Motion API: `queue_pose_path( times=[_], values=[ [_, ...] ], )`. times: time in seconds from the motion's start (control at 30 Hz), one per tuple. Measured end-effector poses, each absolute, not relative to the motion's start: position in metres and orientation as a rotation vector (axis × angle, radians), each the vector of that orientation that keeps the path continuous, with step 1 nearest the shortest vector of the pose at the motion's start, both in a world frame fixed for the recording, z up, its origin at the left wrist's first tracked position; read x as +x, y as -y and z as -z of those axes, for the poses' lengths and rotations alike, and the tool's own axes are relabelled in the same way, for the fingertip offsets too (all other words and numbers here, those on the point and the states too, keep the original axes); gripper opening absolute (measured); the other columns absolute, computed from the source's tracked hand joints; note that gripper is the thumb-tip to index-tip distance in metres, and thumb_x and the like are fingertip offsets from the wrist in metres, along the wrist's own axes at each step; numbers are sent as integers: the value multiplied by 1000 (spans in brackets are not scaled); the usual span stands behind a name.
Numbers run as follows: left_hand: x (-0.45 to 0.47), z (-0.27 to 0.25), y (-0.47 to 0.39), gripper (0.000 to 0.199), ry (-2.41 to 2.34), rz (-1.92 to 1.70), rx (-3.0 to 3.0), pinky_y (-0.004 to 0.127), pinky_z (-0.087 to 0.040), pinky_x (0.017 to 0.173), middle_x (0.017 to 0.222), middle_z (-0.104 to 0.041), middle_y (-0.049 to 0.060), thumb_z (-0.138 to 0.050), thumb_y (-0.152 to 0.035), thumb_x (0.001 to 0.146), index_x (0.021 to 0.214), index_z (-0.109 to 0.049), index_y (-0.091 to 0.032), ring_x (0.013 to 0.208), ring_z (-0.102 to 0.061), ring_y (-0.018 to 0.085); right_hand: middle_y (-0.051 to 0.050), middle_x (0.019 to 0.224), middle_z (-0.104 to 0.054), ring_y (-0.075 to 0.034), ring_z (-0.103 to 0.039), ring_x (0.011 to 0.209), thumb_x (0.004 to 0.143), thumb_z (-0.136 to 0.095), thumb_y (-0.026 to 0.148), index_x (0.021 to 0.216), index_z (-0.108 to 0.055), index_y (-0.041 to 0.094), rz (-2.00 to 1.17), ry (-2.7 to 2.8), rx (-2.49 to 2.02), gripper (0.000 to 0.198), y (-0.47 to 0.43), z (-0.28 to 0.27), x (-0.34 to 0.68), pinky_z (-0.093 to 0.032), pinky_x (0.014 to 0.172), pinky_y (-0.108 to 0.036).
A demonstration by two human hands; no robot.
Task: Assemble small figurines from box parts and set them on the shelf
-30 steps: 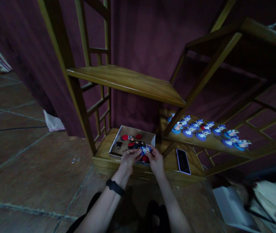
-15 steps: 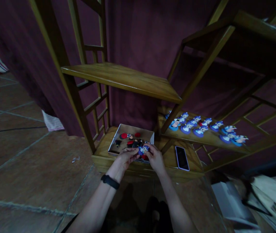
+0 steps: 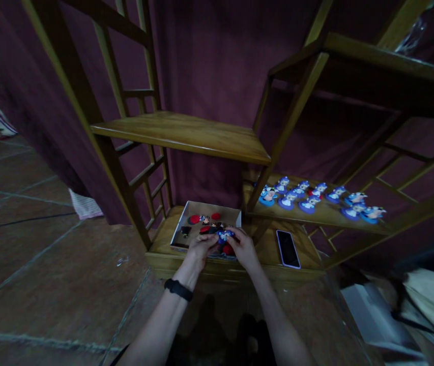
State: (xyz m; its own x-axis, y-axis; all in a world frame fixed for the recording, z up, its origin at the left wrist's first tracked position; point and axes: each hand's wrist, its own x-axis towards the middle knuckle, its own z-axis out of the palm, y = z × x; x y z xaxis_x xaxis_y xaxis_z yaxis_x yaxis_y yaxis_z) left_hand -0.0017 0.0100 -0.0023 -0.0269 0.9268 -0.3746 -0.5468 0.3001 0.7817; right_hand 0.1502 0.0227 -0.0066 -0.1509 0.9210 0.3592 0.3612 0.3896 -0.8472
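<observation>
A small blue and white figurine is held between my two hands, over the front edge of an open cardboard box. My left hand pinches it from the left, with a dark band on that wrist. From the other side, the fingers of my right hand close on its right edge. Inside the box lie several black and red figurines and red round bases. My fingers hide part of the figurine and the front corner of the box.
To the right, several blue and white figurines stand on a raised wooden shelf. A phone lies on the lower board. Above the box juts another wooden shelf. A pale box sits on the floor at right.
The camera view has shifted slightly, so the shelves appear moved. Both hands stay over the box with the figurine between them, and its tilt looks a little different.
</observation>
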Motion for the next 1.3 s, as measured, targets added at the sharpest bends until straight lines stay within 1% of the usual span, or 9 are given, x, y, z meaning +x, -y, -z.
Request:
queue_pose_path(
  times=[0.2, 0.47, 0.67, 0.77, 0.93, 1.07, 1.17, 1.3],
  values=[
    [-10, 6, -10, 11, -974, -1166, 475, 26, -54, 63, 65, -68, 8, -73, -8, 61, 70, -67, -8, 59, -63, 14, -4, 97, -61, -18, -57, 93, 78, -54, 25, 100, -63, 26, -717, 1780, -1109, 24, -20, 3, 152, -44, 85, -32],
    [-13, 5, -11, 13, -959, -1113, 460, 26, -55, 62, 68, -69, 11, -74, -7, 59, 70, -67, -6, 60, -65, 16, -3, 98, -62, -18, -56, 97, 79, -54, 24, 102, -63, 26, -727, 1855, -1082, 26, -15, -7, 157, -42, 87, -31],
    [-15, 6, -11, 13, -976, -1067, 449, 26, -55, 62, 66, -68, 10, -73, -4, 59, 69, -65, -7, 60, -66, 17, -2, 100, -63, -18, -55, 100, 79, -54, 23, 101, -64, 28, -772, 1883, -1053, 25, -13, -8, 159, -40, 91, -33],
    [-14, 5, -10, 14, -988, -1076, 441, 27, -55, 63, 66, -68, 10, -74, -6, 59, 69, -64, -7, 60, -65, 16, -3, 101, -63, -18, -55, 100, 79, -54, 23, 102, -63, 28, -772, 1871, -1051, 26, -12, -6, 158, -40, 91, -34],
    [-9, 3, -11, 15, -979, -1078, 462, 27, -55, 63, 68, -69, 10, -74, -13, 62, 71, -62, -9, 61, -66, 16, -3, 107, -62, -19, -55, 102, 78, -56, 26, 107, -61, 28, -815, 1833, -1026, 30, -12, -6, 153, -40, 92, -36],
    [-9, 3, -14, 10, -960, -1074, 353, 24, -54, 62, 68, -68, 9, -69, -12, 68, 73, -61, -9, 59, -65, 14, -3, 113, -60, -17, -57, 99, 76, -57, 27, 118, -53, 28, -974, 1700, -966, 43, -16, -5, 152, -44, 89, -35],
    [-11, 4, -17, 8, -935, -1051, 237, 23, -54, 63, 69, -68, 9, -65, -13, 72, 77, -61, -9, 61, -65, 13, -4, 109, -63, -16, -59, 94, 75, -56, 28, 115, -56, 25, -995, 1564, -1012, 40, -22, 1, 154, -45, 87, -34],
    [-11, 4, -18, 7, -900, -1035, 175, 24, -55, 65, 69, -67, 9, -63, -14, 75, 79, -61, -8, 63, -65, 14, -4, 103, -66, -17, -61, 89, 74, -56, 30, 109, -60, 23, -1067, 1497, -1046, 36, -29, 13, 152, -46, 85, -35]
  ],
)
